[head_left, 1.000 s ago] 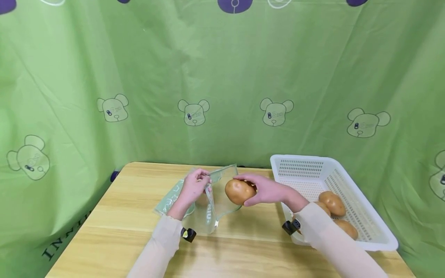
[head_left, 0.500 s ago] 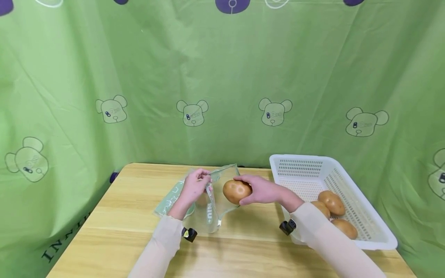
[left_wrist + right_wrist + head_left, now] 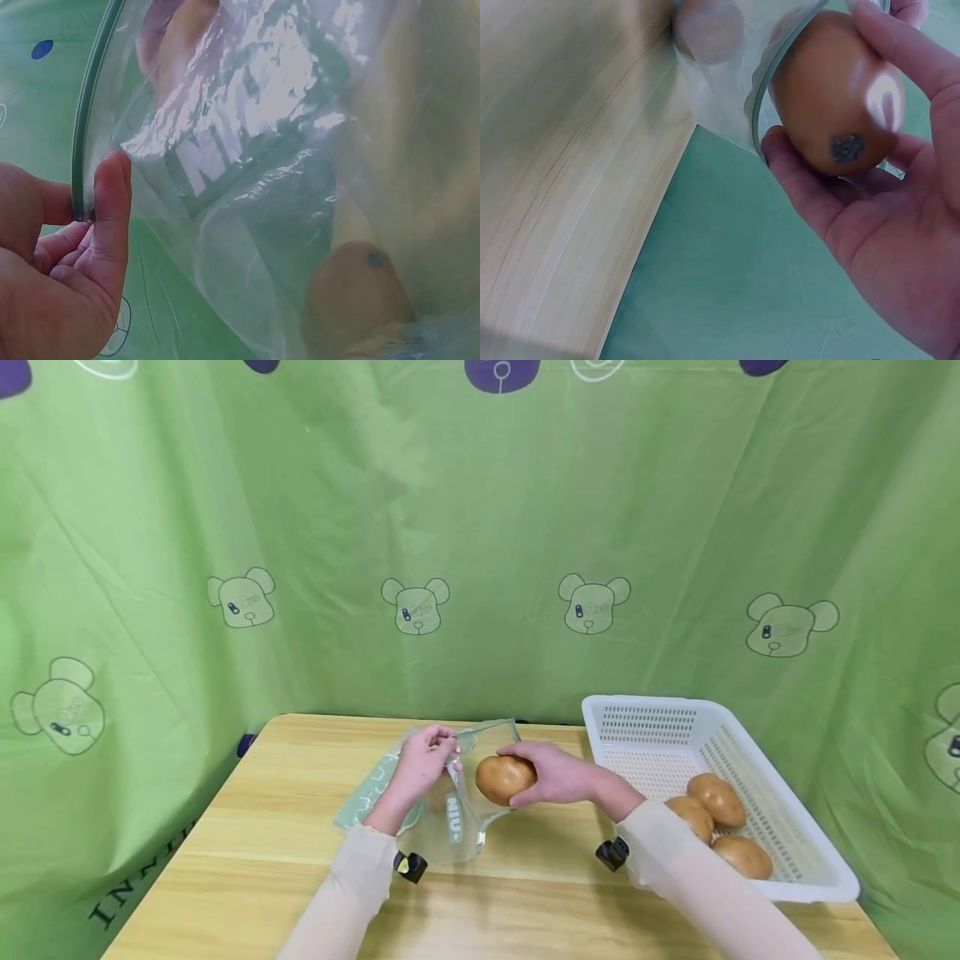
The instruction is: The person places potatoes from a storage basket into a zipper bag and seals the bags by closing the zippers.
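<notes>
Potato (image 3: 504,779): at the mouth of the clear bag (image 3: 455,818), its leading end by the green rim (image 3: 759,112); how far in, I cannot tell.
Right hand (image 3: 558,772): clamped on this potato, fingers and thumb curled round it.
Left hand (image 3: 420,764): thumb and fingers together, pinching the rim.
Filling well: best to hold the pinched side away so the mouth gapes, and release only once the potato is well past the rim; loose film could snag on fingertips.
Potato count: five seen: the held one, a bagged potato (image 3: 709,30), three basket potatoes (image 3: 716,800) (image 3: 690,818) (image 3: 742,857).
Bag count: one gripped; whether the green printed part (image 3: 371,789) belongs to it is unclear.
White basket (image 3: 652,722): one, on the right.
</notes>
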Demonstrator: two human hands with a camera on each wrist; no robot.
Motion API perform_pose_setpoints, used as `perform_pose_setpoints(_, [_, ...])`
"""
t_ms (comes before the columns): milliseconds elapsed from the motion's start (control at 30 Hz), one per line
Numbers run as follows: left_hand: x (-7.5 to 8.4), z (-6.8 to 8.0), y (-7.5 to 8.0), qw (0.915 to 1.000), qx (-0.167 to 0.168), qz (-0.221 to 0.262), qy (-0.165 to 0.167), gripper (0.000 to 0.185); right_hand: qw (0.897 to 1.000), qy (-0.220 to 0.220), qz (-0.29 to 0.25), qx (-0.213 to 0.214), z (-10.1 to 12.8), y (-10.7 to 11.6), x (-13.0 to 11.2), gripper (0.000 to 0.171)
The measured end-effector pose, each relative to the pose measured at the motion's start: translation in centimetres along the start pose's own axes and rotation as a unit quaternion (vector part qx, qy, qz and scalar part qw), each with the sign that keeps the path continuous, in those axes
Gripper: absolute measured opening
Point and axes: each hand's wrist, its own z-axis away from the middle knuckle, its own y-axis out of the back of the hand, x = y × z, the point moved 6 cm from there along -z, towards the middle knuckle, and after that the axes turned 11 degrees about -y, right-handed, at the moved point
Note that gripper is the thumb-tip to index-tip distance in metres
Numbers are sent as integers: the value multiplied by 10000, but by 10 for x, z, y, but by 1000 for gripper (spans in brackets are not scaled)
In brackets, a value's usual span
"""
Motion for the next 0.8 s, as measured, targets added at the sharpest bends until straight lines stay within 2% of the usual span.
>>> perform_pose_setpoints(267, [2,0,2,9999,120,-27,-49,18,10000,76,1,-30,-3,-2,-1,75])
perform_pose_setpoints(367, [20,5,2,9999,80,-65,-56,20,10000,81,30,-14,-5,-5,-4,74])
perform_pose_setpoints(500, [26,6,1,10000,25,-61,-60,21,10000,-47,-41,-29,-10,-10,-5,76])
perform_pose_setpoints(633, [6,-1,1,9999,83,87,-40,22,9994,-211,-264,-60,-13,-14,-3,71])
perform_pose_setpoints(800, [5,-2,5,9996,264,37,-55,21,9997,-147,-186,23,-13,-14,-4,69])
